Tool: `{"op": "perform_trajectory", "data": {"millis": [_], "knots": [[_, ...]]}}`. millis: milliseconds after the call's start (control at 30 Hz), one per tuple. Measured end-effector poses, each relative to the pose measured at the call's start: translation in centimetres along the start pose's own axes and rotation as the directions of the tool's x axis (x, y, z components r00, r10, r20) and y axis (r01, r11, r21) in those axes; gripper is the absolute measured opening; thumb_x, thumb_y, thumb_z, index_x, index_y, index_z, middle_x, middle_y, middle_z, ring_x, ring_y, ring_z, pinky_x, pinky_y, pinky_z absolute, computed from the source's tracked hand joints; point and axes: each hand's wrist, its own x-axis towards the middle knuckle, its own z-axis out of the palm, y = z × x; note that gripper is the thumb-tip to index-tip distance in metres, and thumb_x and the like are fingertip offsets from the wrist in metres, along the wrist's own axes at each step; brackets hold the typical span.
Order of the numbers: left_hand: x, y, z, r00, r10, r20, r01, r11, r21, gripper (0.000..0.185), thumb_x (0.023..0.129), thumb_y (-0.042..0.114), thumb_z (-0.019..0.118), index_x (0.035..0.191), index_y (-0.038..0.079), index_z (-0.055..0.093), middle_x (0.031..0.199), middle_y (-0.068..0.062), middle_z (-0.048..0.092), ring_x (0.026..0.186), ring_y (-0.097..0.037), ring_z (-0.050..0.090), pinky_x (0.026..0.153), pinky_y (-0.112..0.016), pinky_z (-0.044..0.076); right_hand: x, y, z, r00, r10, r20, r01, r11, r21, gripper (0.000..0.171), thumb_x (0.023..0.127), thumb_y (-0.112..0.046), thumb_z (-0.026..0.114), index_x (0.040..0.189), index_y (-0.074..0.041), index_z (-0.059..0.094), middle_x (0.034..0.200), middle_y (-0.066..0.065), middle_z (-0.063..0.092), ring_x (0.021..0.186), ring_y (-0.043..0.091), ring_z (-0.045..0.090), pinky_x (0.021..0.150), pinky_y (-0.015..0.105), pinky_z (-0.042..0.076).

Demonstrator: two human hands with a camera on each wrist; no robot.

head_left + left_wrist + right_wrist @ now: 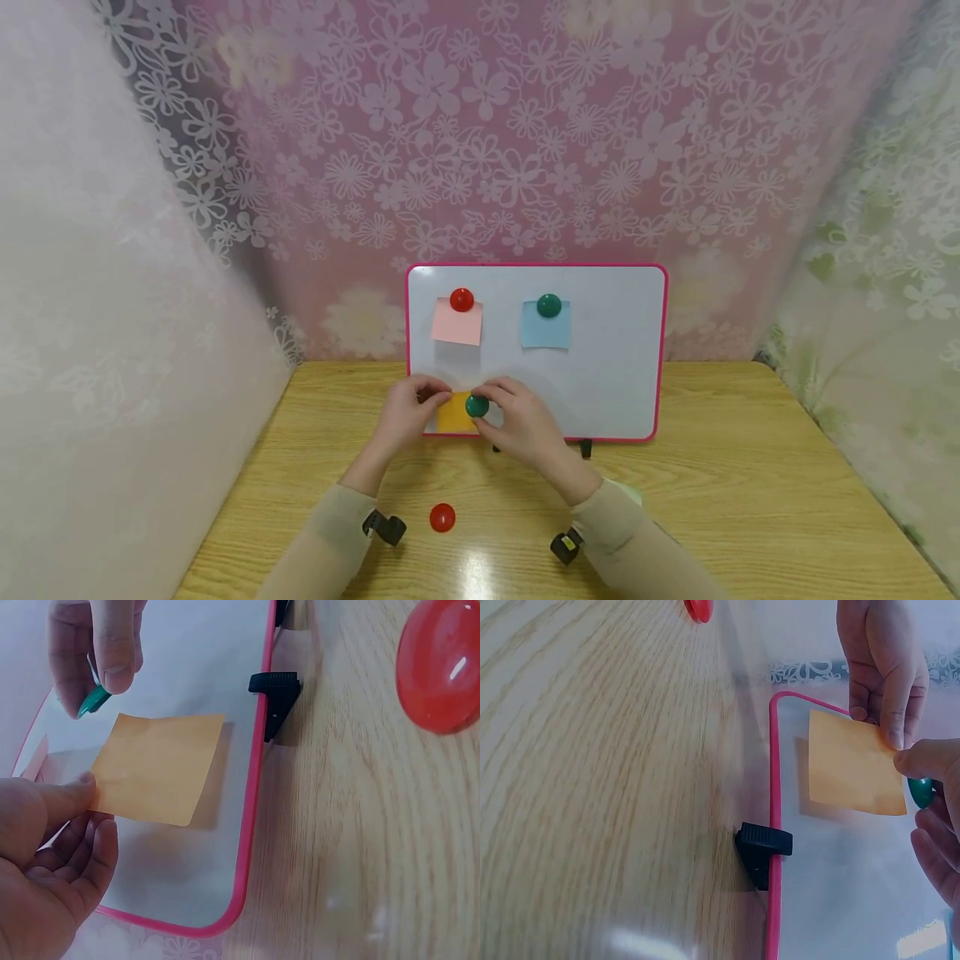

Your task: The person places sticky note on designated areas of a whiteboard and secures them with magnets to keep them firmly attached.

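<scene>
My left hand (405, 410) pinches an orange sticky note (159, 769) by one upper corner, between thumb and fingers. The note is in front of the lower left part of a pink-edged whiteboard (615, 358), and it casts a shadow there. Between the thumb and fingers of my right hand (527, 425) is a round green magnet (477, 406), which overlaps the note's right side in the head view. Higher on the board, a red magnet (462, 300) sits over a pink note (457, 325), and another green magnet (549, 305) over a blue note (546, 330).
A loose red magnet (442, 517) lies on the wooden table (750, 467) between my forearms. Black feet (763, 844) hold the board's bottom edge. Something pale green (628, 493) shows partly from behind the right sleeve. A patterned curtain (480, 150) hangs behind.
</scene>
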Motion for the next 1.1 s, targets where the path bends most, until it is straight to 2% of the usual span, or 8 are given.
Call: {"op": "perform_trajectory", "data": {"millis": [400,667,867,1100], "knots": [[0.3,-0.3,0.1,1.0,0.016,-0.008,-0.016,1.0,0.009,0.004,0.1,0.014,0.078,0.101,0.012,0.081,0.097,0.002,0.075,0.084,-0.017,0.065,0.08,-0.033,0.059,0.7,0.0,0.9,0.996,-0.062,-0.059,0.06,0.997,-0.046,0.042,0.08,-0.011,0.096,0.117,-0.005,0.077,0.115,0.007,0.071,0.102,0.023,0.067,0.092,0.036,0.06],[0.6,-0.2,0.1,1.0,0.025,-0.016,-0.025,0.999,0.02,0.004,0.099,0.014,0.079,0.102,0.012,0.081,0.097,0.001,0.075,0.084,-0.018,0.065,0.08,-0.036,0.059,1.1,0.2,1.5,0.998,-0.038,-0.044,0.035,0.997,-0.064,0.04,0.083,-0.01,0.094,0.119,-0.004,0.077,0.117,0.008,0.071,0.105,0.025,0.068,0.094,0.037,0.059],[0.7,-0.2,0.1,0.998,0.053,-0.024,-0.052,0.998,0.044,0.007,0.099,0.015,0.08,0.101,0.009,0.081,0.095,0.001,0.075,0.081,-0.016,0.064,0.077,-0.032,0.058,1.5,0.3,2.0,0.999,-0.024,-0.048,0.02,0.997,-0.079,0.039,0.084,-0.011,0.094,0.119,-0.005,0.077,0.118,0.008,0.071,0.105,0.026,0.068,0.094,0.037,0.059],[0.9,-0.5,0.2,0.997,0.061,-0.036,-0.059,0.996,0.064,0.008,0.099,0.015,0.08,0.1,0.007,0.081,0.094,0.001,0.075,0.08,-0.016,0.064,0.075,-0.032,0.059,1.6,0.5,2.4,0.998,-0.035,-0.05,0.029,0.994,-0.109,0.038,0.084,-0.012,0.093,0.118,-0.005,0.077,0.118,0.007,0.07,0.105,0.026,0.067,0.094,0.037,0.059]]}}
